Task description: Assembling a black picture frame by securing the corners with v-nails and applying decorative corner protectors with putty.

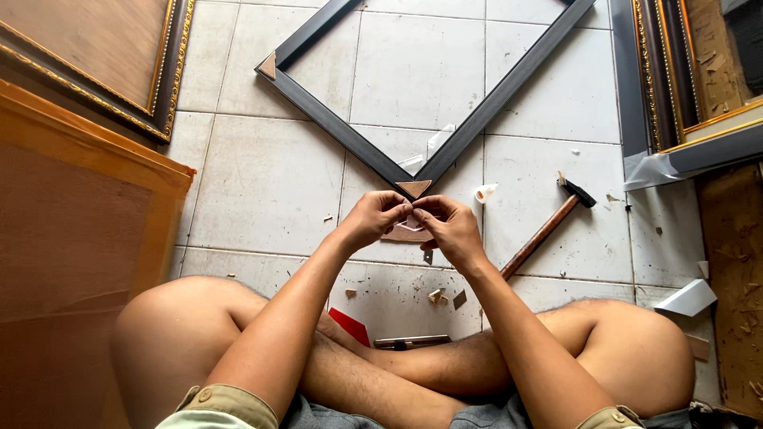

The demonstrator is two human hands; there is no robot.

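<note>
— What are the hands doing over the tiled floor (pixel 262 183)?

— The left hand (pixel 376 216) and right hand (pixel 450 226) are meeting fingertip to fingertip, both pinching narrowly on a small thin piece (pixel 414 221), too small to identify. It is hanging just above a flat wooden offcut (pixel 401 234) lying on the tiles.

— And around them?

— A dark picture frame (pixel 413 163) is lying just beyond the knuckles, a wooden triangle (pixel 414 187) sitting at its near corner. A hammer (pixel 548 229) is resting to the right, its handle passing behind the right wrist.
</note>
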